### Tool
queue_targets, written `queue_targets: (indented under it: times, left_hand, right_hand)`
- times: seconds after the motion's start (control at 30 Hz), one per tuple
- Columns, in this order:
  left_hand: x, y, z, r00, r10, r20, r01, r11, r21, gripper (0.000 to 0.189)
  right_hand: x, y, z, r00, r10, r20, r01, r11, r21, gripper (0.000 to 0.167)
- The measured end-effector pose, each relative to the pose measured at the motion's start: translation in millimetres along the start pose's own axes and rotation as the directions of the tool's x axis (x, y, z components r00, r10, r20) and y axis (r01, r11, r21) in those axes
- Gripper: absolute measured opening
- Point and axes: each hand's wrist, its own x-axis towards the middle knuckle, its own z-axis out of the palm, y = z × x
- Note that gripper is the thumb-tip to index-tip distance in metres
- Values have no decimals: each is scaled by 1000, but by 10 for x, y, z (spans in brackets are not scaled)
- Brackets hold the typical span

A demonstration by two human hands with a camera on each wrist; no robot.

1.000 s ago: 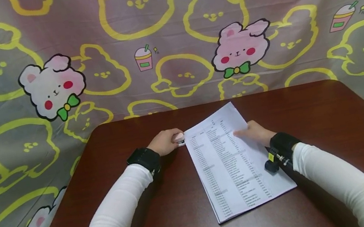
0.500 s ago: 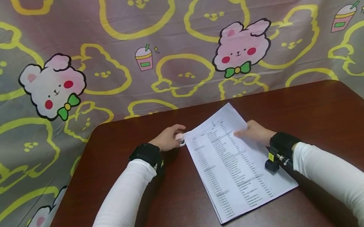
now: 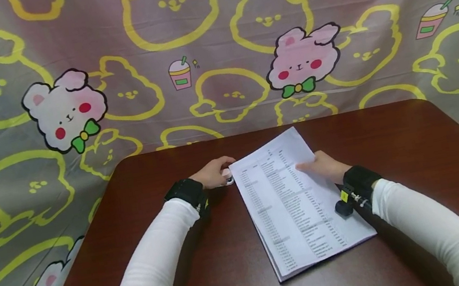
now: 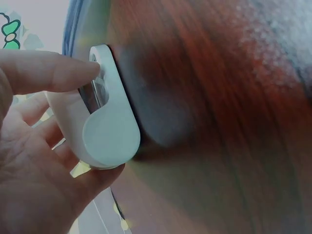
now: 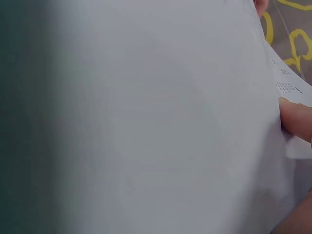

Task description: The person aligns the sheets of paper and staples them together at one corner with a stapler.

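Note:
My left hand (image 3: 212,173) holds a small pink and white stapler (image 3: 228,175) at the top left corner of a stack of printed sheets (image 3: 285,204). Up close in the left wrist view, the stapler (image 4: 114,134) stands on edge by the table; a fingertip lies over its slot, where metal shows, and other fingers curl behind its body. With the thumb on top, my right hand (image 3: 322,168) pinches the sheets by their right edge; its other fingers are hidden underneath. Blank white paper (image 5: 161,112) fills most of the right wrist view, with the thumb at its edge.
The brown wooden table (image 3: 431,149) extends around the paper on all sides. Behind it hangs a cartoon-patterned cloth (image 3: 214,54). A black wrist camera (image 3: 344,208) overlaps the sheets from the right.
My left hand has shifted slightly, its forefinger now stretched out past the stapler toward the paper's corner. My right hand keeps its pinch, and the sheets have moved only a little.

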Motion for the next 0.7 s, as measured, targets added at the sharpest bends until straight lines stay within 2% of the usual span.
queue_targets:
  times: [0.13, 0.27, 0.43, 0.7]
  left_hand:
    - [-4, -10, -10, 1000, 9, 3, -9, 1000, -23, 58]
    - [8, -38, 5, 1000, -20, -12, 20, 999, -40, 56]
    - [-14, -58, 32, 998, -28, -57, 26, 999, -26, 46]
    - [-58, -69, 34, 996, 10, -91, -6, 999, 44, 28]
  right_hand:
    - [0, -3, -1, 1000, -2, 12, 2, 1000, 10, 50]
    - [7, -6, 15, 1000, -8, 14, 8, 1000, -3, 50]
    - [0, -23, 37, 1000, -6, -4, 6, 1000, -30, 49]
    - [0, -47, 48, 1000, -29, 8, 29, 999, -45, 49]
